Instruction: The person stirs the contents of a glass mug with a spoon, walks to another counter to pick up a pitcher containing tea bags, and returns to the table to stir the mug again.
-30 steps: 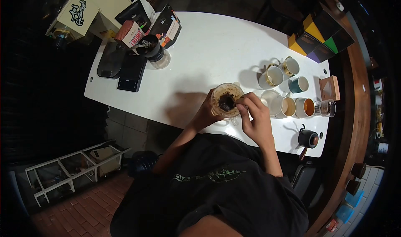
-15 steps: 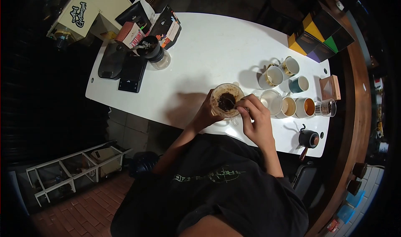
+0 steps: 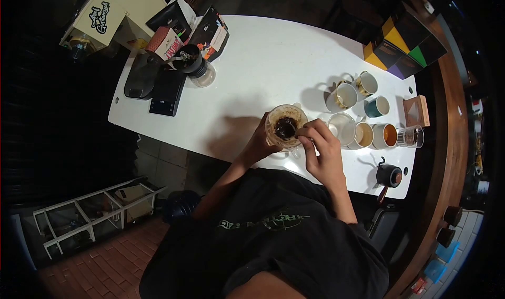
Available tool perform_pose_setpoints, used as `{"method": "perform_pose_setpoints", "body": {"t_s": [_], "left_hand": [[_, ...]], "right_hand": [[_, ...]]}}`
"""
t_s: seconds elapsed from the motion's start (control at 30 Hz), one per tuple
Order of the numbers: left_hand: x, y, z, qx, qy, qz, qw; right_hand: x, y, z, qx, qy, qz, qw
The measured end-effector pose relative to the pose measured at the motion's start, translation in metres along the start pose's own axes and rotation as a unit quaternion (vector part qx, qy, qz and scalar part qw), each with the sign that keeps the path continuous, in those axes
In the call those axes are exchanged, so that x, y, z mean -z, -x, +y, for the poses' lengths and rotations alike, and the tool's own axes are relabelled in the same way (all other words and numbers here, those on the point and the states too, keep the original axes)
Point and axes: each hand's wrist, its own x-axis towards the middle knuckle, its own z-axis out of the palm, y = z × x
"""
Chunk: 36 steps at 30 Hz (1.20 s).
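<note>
A coffee dripper (image 3: 272, 121) with a stained lining and dark wet grounds (image 3: 285, 127) inside is near the table's front edge. My left hand (image 3: 259, 142) wraps around its left side. My right hand (image 3: 321, 143) is closed in a pinch at the dripper's right rim, its fingertips just over the inside. Whatever those fingers pinch is too small to make out; a thin pale streak shows over the grounds. Under the dripper, a clear glass vessel (image 3: 295, 152) is partly visible. Right beside my right hand stands a clear glass container (image 3: 342, 129).
Several mugs (image 3: 344, 95) stand on the right of the white table (image 3: 252, 51), with a black kettle (image 3: 389, 175) near the front corner. A hand grinder (image 3: 192, 62), a black scale (image 3: 167, 93) and coffee bags (image 3: 210, 33) occupy the left. Coloured boxes (image 3: 402, 41) stand far right.
Both hands stay at the dripper in nearly the same pose. The pale streak over the grounds has shifted slightly; the other things have not visibly moved.
</note>
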Motion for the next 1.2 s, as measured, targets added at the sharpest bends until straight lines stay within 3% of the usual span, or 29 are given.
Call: {"method": "perform_pose_setpoints", "body": {"t_s": [0.1,0.17,0.23,0.37,0.57,0.67,0.83,1.2], "left_hand": [[0.001,0.001,0.002,0.016,0.009,-0.001,1.0],[0.002,0.001,0.004,0.035,0.027,-0.009,0.999],[0.002,0.002,0.006,0.02,0.013,-0.001,1.0],[0.002,0.0,0.002,0.013,-0.004,-0.005,1.0],[0.002,0.001,0.003,0.037,0.007,-0.006,0.999],[0.001,-0.001,-0.004,0.006,-0.027,-0.013,1.0],[0.003,0.003,0.011,0.06,0.047,0.001,0.997],[0.002,0.001,0.002,0.021,-0.006,0.001,1.0]], "right_hand": [[0.005,0.0,-0.002,0.002,-0.021,0.043,0.999],[0.009,0.0,-0.003,-0.017,-0.034,0.037,0.999],[0.009,-0.001,-0.001,0.032,-0.051,0.021,0.998],[0.0,0.002,0.003,0.003,-0.06,-0.006,0.998],[0.003,0.001,0.0,0.001,-0.016,0.012,1.0],[0.005,0.0,0.001,0.008,0.007,0.035,0.999],[-0.005,0.0,0.009,0.002,-0.014,0.015,1.0],[0.005,0.001,0.001,0.011,-0.06,0.055,0.997]]}}
